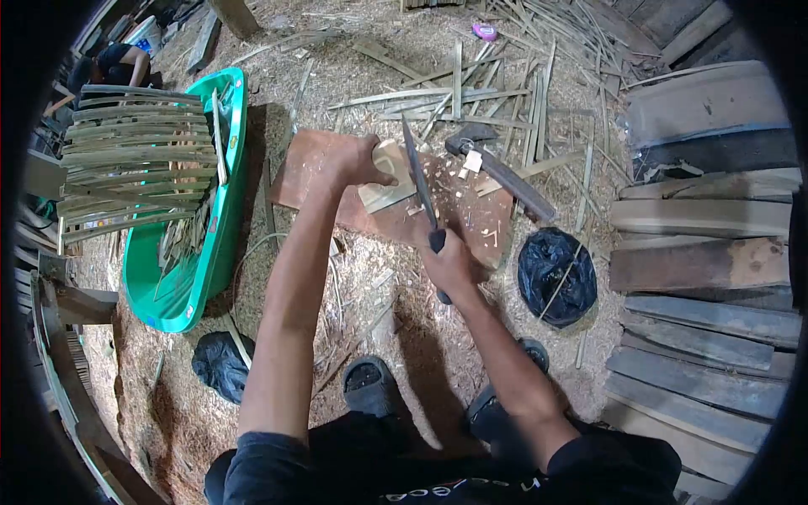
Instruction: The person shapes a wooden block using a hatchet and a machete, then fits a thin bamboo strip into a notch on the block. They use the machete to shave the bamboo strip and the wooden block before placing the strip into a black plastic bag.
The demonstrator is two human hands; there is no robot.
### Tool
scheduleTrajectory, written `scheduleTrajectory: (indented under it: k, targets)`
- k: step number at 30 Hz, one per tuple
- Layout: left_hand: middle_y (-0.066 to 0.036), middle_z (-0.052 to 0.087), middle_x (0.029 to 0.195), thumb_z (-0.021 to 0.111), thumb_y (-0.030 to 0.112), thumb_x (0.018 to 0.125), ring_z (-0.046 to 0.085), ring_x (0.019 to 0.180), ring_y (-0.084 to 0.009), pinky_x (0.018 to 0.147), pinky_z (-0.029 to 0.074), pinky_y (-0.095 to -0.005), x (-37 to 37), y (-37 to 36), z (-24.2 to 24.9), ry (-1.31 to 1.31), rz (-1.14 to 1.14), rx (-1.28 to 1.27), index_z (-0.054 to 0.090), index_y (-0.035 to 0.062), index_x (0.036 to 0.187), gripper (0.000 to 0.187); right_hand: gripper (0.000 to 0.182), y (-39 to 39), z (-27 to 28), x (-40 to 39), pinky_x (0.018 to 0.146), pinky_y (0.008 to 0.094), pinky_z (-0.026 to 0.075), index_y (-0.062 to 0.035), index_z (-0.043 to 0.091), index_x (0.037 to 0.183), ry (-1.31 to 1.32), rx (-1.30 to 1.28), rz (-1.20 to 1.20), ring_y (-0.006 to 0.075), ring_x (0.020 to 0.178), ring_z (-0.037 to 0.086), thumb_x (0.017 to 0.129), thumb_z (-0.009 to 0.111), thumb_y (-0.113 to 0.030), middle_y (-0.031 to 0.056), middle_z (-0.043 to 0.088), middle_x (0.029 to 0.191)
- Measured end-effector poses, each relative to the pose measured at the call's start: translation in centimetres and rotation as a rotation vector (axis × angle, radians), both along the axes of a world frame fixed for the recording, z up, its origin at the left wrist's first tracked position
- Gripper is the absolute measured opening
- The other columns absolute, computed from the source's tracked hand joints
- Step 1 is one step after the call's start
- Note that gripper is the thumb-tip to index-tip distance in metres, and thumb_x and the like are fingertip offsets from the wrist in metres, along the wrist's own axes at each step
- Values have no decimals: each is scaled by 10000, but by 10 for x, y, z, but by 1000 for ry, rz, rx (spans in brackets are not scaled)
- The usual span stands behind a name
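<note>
My left hand grips a pale piece of bamboo standing on a reddish wooden slab on the ground. A long dark blade is held in my right hand by its handle, its edge beside the bamboo piece on the right. Pale chips lie scattered over the slab. A hatchet rests on the slab's far right side.
A green tub at left holds and bears bundles of bamboo strips. Split strips litter the sawdust ground behind. Black bags lie at right and lower left. Planks are stacked at right. Another person crouches far left.
</note>
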State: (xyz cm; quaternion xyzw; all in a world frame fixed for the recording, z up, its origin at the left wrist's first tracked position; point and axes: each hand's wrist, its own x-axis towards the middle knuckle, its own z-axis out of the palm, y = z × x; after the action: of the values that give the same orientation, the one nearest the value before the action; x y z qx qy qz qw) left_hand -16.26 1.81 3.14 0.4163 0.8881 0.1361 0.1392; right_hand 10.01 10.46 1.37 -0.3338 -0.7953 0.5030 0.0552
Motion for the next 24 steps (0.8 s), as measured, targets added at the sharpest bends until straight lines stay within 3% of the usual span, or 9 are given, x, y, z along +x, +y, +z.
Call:
scheduleTrajectory:
  k: [5,8,9,12,16,17,20,22,24]
  targets:
    - [-245,690,1036,905,468,545,671,976,-374,849,525,-433,-4,-1,-8,-27,22,8,601,-50,1197,887,302,-1,49,-12,755,498,505,33,601,978,310,-11,-146,428,830,664,822,668,-217,272,653,852]
    - [-258,685,1071,875,546,549,673,1004,-374,866,536,-436,-6,2,3,-163,-14,-68,534,-41,1286,1002,315,-16,-17,14,760,501,506,32,607,1001,-163,53,8,431,843,665,815,673,-214,272,660,862]
    - [-241,692,1061,891,527,546,676,995,-359,872,533,-429,-3,3,5,-86,-46,-50,558,-43,1252,967,335,-19,-21,19,772,498,512,33,615,1043,-215,35,-13,431,870,665,814,669,-206,279,666,901]
    - [-259,672,1115,902,498,561,663,1049,-350,880,521,-419,-2,2,10,-124,18,-76,568,-41,1249,936,333,-15,-34,17,794,498,510,36,615,1047,-131,27,0,434,885,662,818,661,-200,282,666,914]
    - [-270,655,1152,909,529,548,648,1085,-356,911,521,-414,-7,-4,-3,-114,-17,-26,532,-50,1295,1017,271,-8,31,-2,633,478,504,33,577,930,88,-49,-77,411,726,676,833,661,-205,233,648,742]
    - [-272,651,1163,911,534,544,644,1094,-358,921,520,-411,-9,-3,-1,-123,-7,-34,523,-52,1305,1037,260,-9,19,-3,571,455,494,33,565,925,352,88,-80,389,645,667,856,651,-203,201,627,676]
    - [-256,663,1144,907,541,551,645,1091,-359,924,521,-406,-6,-4,-2,-99,-4,-53,526,-47,1306,1030,264,-17,-10,-1,624,467,509,44,569,950,137,-74,-84,392,695,672,854,647,-189,215,632,707]
    - [-243,671,1130,903,544,555,649,1074,-361,919,521,-409,-12,-2,-3,-58,-26,-63,536,-21,1305,1009,316,-24,-29,18,721,482,515,53,580,1015,-39,37,19,410,791,675,818,661,-181,242,652,787]
    - [-205,693,1086,899,555,551,664,1028,-363,909,529,-392,-17,-3,2,-93,-38,-66,552,28,1312,989,366,-33,-25,20,764,486,512,46,585,1058,-45,73,-54,419,848,673,796,669,-196,263,665,849]
